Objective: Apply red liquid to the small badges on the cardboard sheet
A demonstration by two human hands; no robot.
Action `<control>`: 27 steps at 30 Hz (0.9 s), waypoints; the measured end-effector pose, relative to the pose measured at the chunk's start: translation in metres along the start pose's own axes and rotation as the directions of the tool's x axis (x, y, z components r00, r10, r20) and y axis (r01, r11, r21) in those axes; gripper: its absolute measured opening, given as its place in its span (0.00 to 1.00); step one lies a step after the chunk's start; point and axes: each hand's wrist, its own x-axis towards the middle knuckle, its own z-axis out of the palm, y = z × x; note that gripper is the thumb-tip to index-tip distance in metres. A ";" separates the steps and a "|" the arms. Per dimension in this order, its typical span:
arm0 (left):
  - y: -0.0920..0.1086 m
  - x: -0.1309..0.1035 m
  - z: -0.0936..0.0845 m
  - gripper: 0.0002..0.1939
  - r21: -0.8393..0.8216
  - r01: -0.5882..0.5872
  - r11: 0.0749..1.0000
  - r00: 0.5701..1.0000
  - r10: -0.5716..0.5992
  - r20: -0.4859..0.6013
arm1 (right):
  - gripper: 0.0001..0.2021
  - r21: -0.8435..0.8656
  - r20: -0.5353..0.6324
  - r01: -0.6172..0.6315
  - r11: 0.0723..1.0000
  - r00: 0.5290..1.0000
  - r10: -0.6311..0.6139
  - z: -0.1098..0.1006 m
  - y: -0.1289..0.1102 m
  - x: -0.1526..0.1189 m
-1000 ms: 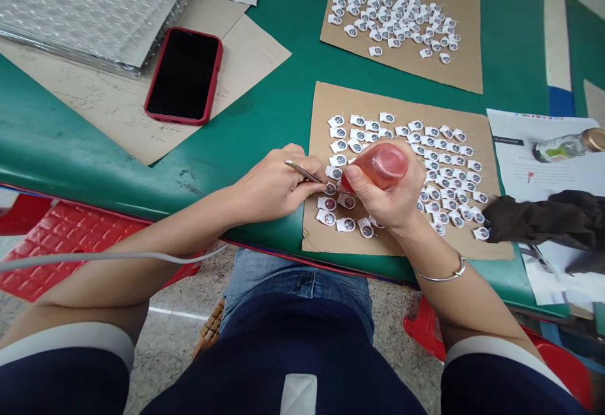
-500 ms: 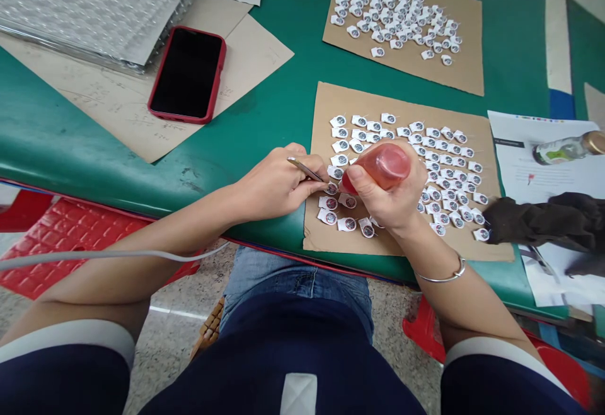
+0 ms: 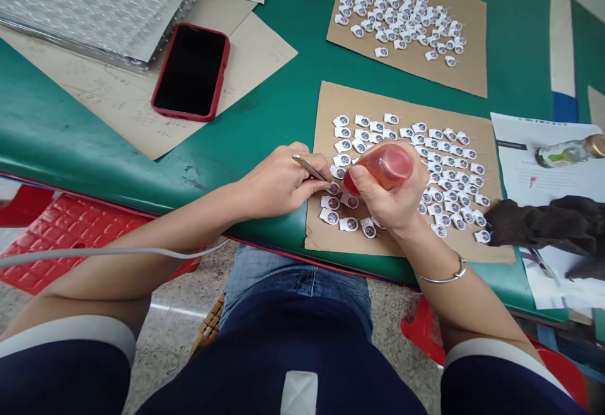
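My left hand (image 3: pixel 288 178) pinches slim metal tweezers (image 3: pixel 308 166), whose tip reaches a small round black-and-white piece on a white tab (image 3: pixel 333 188). My right hand (image 3: pixel 401 194) is wrapped round a red translucent squeeze bottle (image 3: pixel 388 166), tilted with its base toward me. The bottle's nozzle points down and left near the same piece; my fingers and the bottle hide its tip. Under both hands lies a brown cardboard sheet (image 3: pixel 326 96), bearing rows of such tabbed pieces. Some of them are hidden behind my right hand.
Farther back, a second cardboard sheet (image 3: pixel 466 77) carries many similar pieces. A red-cased phone (image 3: pixel 191 71) rests on paper at the left, beside bubble wrap (image 3: pixel 85 5). To the right are a dark cloth (image 3: pixel 543 222), a glass bottle (image 3: pixel 564 151) and printed paper (image 3: pixel 520 175).
The whole view has shifted slightly, so things on the table appear a little farther right. Both hands keep nearly the same pose, still holding the tweezers and the red bottle.
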 end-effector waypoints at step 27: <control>0.003 0.002 -0.004 0.05 0.025 0.041 0.999 0.999 -0.042 0.025 | 0.11 0.015 0.006 -0.055 0.998 0.998 0.055 0.004 0.001 -0.003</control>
